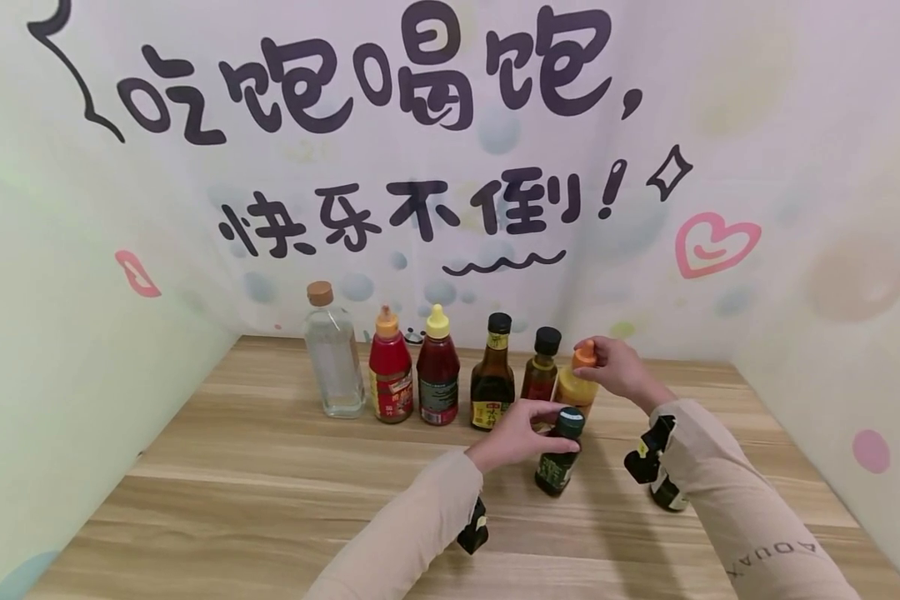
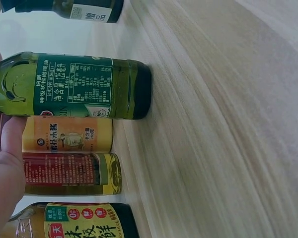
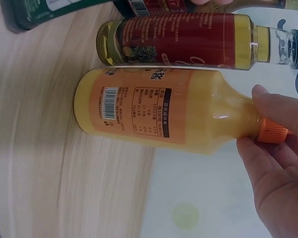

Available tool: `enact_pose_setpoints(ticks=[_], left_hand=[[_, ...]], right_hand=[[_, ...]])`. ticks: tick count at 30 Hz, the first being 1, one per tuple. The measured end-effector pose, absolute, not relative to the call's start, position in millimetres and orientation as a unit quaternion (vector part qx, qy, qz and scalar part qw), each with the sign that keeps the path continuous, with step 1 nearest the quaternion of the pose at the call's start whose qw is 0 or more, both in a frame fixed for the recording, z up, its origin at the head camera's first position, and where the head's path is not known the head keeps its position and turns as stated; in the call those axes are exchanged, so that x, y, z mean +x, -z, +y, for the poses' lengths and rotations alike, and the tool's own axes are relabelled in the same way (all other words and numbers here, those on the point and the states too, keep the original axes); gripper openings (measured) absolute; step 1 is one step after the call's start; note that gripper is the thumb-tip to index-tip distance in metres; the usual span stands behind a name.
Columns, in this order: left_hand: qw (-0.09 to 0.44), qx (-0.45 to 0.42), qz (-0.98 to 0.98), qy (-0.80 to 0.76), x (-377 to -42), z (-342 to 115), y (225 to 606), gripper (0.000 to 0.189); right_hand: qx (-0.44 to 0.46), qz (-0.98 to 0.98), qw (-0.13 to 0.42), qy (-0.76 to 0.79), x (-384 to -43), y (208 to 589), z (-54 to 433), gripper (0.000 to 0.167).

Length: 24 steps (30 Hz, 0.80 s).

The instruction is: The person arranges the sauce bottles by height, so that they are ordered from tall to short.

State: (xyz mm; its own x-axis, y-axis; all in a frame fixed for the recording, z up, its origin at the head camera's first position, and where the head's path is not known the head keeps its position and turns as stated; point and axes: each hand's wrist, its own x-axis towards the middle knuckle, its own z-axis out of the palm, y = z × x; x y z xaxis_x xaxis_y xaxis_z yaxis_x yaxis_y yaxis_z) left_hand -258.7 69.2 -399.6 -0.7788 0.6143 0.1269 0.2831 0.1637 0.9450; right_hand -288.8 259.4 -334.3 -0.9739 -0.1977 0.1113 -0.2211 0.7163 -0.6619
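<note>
My left hand [image 1: 519,432] grips a small green olive oil bottle [image 1: 557,472] by its neck, just in front of the bottle row. In the left wrist view the olive oil's green label [image 2: 77,87] faces the camera, its base close over the wood. At the row's right end my right hand [image 1: 624,368] pinches a yellow sauce squeeze bottle [image 3: 149,111] around its neck and orange cap [image 3: 273,131]. Beside the yellow bottle stands a red-labelled oil bottle [image 3: 179,42] with a black cap, partly hidden behind my left hand in the head view.
Leftward along the row stand a soy sauce bottle [image 1: 492,390], a dark red squeeze bottle [image 1: 438,375] with a yellow cap, a red sauce bottle [image 1: 391,379] and a clear bottle [image 1: 335,362]. Another dark bottle [image 1: 669,495] is partly hidden by my right wrist. A printed cloth [image 1: 420,167] hangs behind the table.
</note>
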Motion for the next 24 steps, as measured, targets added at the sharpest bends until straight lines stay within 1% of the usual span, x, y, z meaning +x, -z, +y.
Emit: enact_pose_setpoints(ticks=[5, 11, 21, 24], left_hand=[[0.14, 0.299, 0.748, -0.576, -258.1, 68.9, 399.9, 0.041], [0.148, 0.298, 0.742, -0.582, -257.3, 69.6, 399.9, 0.04], [0.149, 0.298, 0.743, -0.581, -256.5, 69.4, 399.1, 0.041], [0.151, 0.298, 0.741, -0.582, -257.0, 69.8, 399.1, 0.041]], right_hand=[[0.113, -0.921, 0.015, -0.372, -289.0, 336.3, 259.9, 0.038], [0.109, -0.918, 0.022, -0.381, -287.7, 338.6, 262.2, 0.04], [0.115, -0.92, 0.04, -0.372, -287.0, 340.5, 263.7, 0.038], [0.119, -0.921, 0.036, -0.37, -286.8, 339.8, 265.1, 0.039]])
